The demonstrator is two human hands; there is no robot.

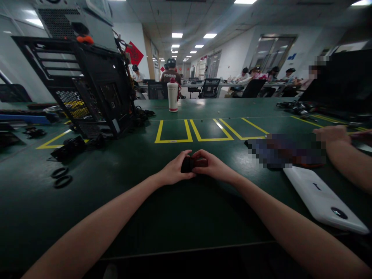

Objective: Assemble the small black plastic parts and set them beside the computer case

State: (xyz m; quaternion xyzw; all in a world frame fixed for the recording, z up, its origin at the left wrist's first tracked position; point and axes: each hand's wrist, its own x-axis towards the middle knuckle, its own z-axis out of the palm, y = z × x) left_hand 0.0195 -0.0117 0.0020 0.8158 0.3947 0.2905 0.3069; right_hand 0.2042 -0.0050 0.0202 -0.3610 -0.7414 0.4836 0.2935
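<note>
A small black object (186, 165) sits between my two hands, just above or on the green table; its exact kind is too dark to make out. My left hand (173, 169) is closed around its left side, with the thumb along the near edge. From the other side, my right hand (211, 166) curls its fingers against the object's right end. Both forearms reach in from the bottom corners.
A black computer case (107, 97) stands at the left, with black cables (69, 148) and two black rings (62, 181) nearby. A white bottle (173, 97) stands behind yellow tape (174, 141). At right lie a white device (322, 197) and another person's hand (334, 136).
</note>
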